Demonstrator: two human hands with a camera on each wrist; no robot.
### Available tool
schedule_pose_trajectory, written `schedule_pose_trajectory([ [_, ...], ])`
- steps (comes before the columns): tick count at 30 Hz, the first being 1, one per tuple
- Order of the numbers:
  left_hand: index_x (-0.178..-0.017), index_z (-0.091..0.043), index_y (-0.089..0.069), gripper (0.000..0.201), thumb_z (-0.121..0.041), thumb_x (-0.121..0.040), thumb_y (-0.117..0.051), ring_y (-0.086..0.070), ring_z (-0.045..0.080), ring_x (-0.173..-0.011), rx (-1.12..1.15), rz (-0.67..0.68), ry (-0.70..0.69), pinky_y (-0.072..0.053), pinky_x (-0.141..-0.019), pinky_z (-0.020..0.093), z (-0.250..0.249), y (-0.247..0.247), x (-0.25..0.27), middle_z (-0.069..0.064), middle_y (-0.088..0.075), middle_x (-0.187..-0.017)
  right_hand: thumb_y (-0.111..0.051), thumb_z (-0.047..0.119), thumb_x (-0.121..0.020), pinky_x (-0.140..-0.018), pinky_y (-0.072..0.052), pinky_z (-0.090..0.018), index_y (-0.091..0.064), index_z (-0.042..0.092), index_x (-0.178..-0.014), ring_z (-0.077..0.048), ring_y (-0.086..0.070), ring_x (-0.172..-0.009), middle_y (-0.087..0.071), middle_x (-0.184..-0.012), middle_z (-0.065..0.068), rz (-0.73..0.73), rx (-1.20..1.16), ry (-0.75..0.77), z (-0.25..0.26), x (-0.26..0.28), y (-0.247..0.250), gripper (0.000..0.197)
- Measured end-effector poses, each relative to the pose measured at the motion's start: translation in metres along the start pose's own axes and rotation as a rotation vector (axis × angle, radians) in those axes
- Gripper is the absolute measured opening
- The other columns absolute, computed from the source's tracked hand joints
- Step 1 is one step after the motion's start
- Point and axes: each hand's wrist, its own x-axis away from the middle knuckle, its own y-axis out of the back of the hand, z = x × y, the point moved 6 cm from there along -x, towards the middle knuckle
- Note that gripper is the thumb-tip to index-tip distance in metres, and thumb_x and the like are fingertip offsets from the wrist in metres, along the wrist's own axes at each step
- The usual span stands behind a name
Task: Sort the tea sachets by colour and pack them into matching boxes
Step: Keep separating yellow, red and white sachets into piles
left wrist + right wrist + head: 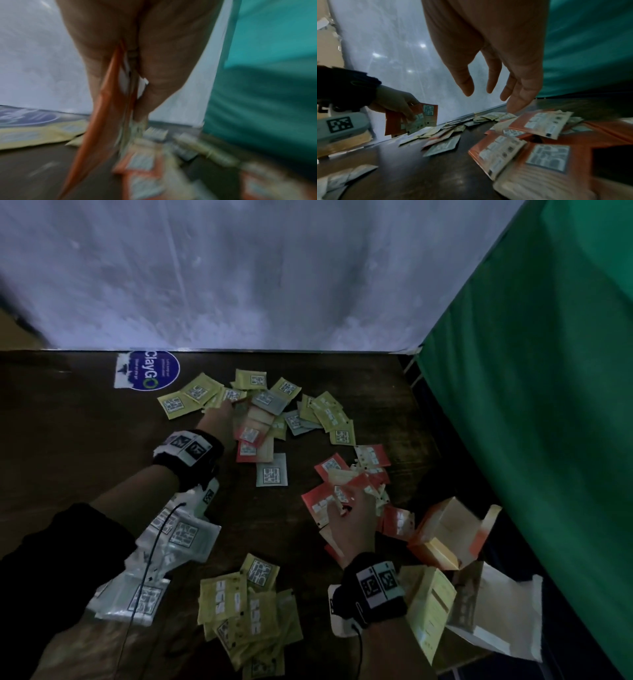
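My left hand [221,414] reaches into the mixed pile of yellow, silver and orange sachets [274,412] at the back of the table. It pinches a few orange sachets [418,119], seen edge-on in the left wrist view as orange sachets [106,108]. My right hand [352,508] is spread over the orange pile [346,484], fingers [520,88] straight and holding nothing. Silver sachets [171,542] lie under my left forearm. A yellow pile [246,611] sits at the front centre.
An open orange box [452,532], a yellow box [431,607] and a white box [496,621] lie at the right front. A green curtain [548,405] hangs along the right edge. A white sheet [239,268] backs the table, by a round blue sticker [154,371].
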Motion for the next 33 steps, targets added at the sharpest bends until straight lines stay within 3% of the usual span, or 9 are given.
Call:
schedule_pose_trajectory([
  [4, -0.123, -0.009, -0.05, 0.038, -0.017, -0.088, -0.061, -0.059, 0.029, -0.103, 0.097, 0.122, -0.18, -0.045, -0.081, 0.032, -0.036, 0.01, 0.04, 0.009, -0.061, -0.111, -0.066, 0.021, -0.089, -0.093, -0.047, -0.032, -0.056, 0.023, -0.116, -0.015, -0.052, -0.117, -0.052, -0.123, 0.003, 0.119, -0.236, -0.017, 0.03, -0.009, -0.006, 0.029],
  [8, -0.125, -0.011, -0.049, 0.042, -0.011, -0.086, -0.064, -0.058, 0.022, -0.106, 0.278, 0.371, -0.385, -0.05, -0.092, 0.039, -0.064, 0.0, 0.066, 0.006, -0.059, -0.121, -0.065, 0.023, -0.091, -0.071, -0.057, -0.033, -0.046, 0.025, -0.133, -0.019, -0.055, -0.119, -0.051, -0.137, 0.001, 0.39, -0.681, -0.153, 0.063, -0.005, -0.018, 0.046],
  [11, -0.12, -0.006, -0.05, 0.032, -0.012, -0.09, -0.06, -0.06, 0.023, -0.103, 0.416, 0.385, -0.456, -0.051, -0.091, 0.042, -0.083, -0.009, 0.079, 0.01, -0.06, -0.116, -0.06, 0.031, -0.094, -0.077, -0.057, -0.055, -0.048, 0.034, -0.129, -0.028, -0.067, -0.104, -0.064, -0.123, -0.004, 0.468, -0.871, -0.145, 0.074, -0.004, -0.023, 0.038],
  [13, -0.115, -0.011, -0.048, 0.019, -0.008, -0.096, -0.047, -0.059, 0.017, -0.098, 0.55, 0.368, -0.485, -0.05, -0.087, 0.031, -0.098, -0.014, 0.09, 0.004, -0.06, -0.109, -0.057, 0.035, -0.095, -0.078, -0.056, -0.056, -0.046, 0.034, -0.131, -0.026, -0.069, -0.101, -0.066, -0.119, -0.003, 0.441, -0.908, -0.181, 0.072, -0.005, -0.024, 0.038],
  [17, -0.129, -0.022, -0.039, 0.032, -0.011, -0.099, -0.037, -0.051, 0.012, -0.113, 0.651, 0.316, -0.495, -0.044, -0.094, 0.021, -0.113, -0.031, 0.1, 0.0, -0.052, -0.123, -0.059, 0.035, -0.093, -0.07, -0.06, -0.042, -0.052, 0.025, -0.123, -0.023, -0.069, -0.097, -0.067, -0.114, -0.003, 0.304, -0.767, -0.192, 0.049, -0.009, -0.019, 0.032],
  [20, -0.145, -0.018, -0.03, 0.05, -0.018, -0.097, -0.044, -0.043, 0.024, -0.124, 0.292, 0.273, -0.479, -0.036, -0.096, 0.025, -0.099, -0.048, 0.085, 0.009, -0.038, -0.138, -0.065, 0.027, -0.091, -0.067, -0.058, -0.032, -0.059, 0.015, -0.114, -0.025, -0.068, -0.095, -0.068, -0.109, -0.006, 0.116, -0.581, -0.198, 0.017, -0.022, -0.003, 0.027],
  [25, -0.136, -0.021, -0.044, 0.043, -0.018, -0.094, -0.051, -0.045, 0.024, -0.124, 0.063, 0.29, -0.315, -0.042, -0.1, 0.034, -0.055, -0.062, 0.051, 0.007, -0.039, -0.138, -0.053, 0.014, -0.094, -0.073, -0.052, -0.038, -0.058, 0.004, -0.108, -0.025, -0.061, -0.085, -0.061, -0.09, -0.007, -0.025, -0.081, -0.268, -0.039, -0.051, 0.035, 0.018],
  [30, -0.134, -0.028, -0.044, 0.044, -0.03, -0.091, -0.051, -0.032, 0.032, -0.132, -0.241, 0.253, -0.146, -0.035, -0.106, 0.047, -0.004, -0.063, 0.028, 0.006, -0.029, -0.147, -0.058, 0.047, -0.086, -0.096, -0.044, -0.046, -0.045, 0.013, -0.127, -0.035, -0.048, -0.115, -0.045, -0.126, -0.017, -0.127, 0.378, -0.364, -0.051, -0.065, 0.041, 0.055],
  [33, -0.138, -0.031, -0.037, 0.051, -0.029, -0.089, -0.051, -0.026, 0.031, -0.134, -0.267, 0.279, -0.125, -0.036, -0.105, 0.046, 0.011, -0.072, 0.03, 0.006, -0.021, -0.15, -0.065, 0.036, -0.085, -0.104, -0.037, -0.048, -0.035, 0.014, -0.14, -0.036, -0.038, -0.128, -0.037, -0.14, -0.019, -0.256, 0.336, -0.19, 0.002, -0.084, 0.045, 0.066],
])
